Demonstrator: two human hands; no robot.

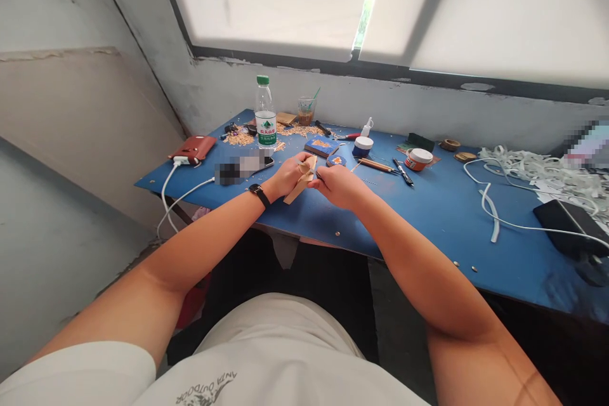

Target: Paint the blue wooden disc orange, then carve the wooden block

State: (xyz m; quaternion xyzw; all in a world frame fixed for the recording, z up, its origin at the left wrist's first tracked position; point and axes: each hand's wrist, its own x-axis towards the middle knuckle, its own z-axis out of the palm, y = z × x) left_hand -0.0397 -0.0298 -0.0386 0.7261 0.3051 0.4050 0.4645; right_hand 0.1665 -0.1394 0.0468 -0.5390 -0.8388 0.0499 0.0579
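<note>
In the head view, my left hand (288,176) is closed around a pale piece of wood (295,191) above the front edge of the blue table. My right hand (337,186) is closed close beside it, with its thumb near the wood. A small dark part of something shows at the right fingers; the rest is hidden in the grip, so I cannot tell its kind. Just beyond the hands lie a blue block with an orange design (321,146) and a smaller rounded blue piece (337,160).
Wood shavings (239,137) surround a water bottle (266,120) behind my left hand. A phone (261,165) and a brown leather case (194,150) lie left. Paint jars (419,159), a pen (403,172) and wooden-handled tools (375,165) sit right. White cables cross the far right.
</note>
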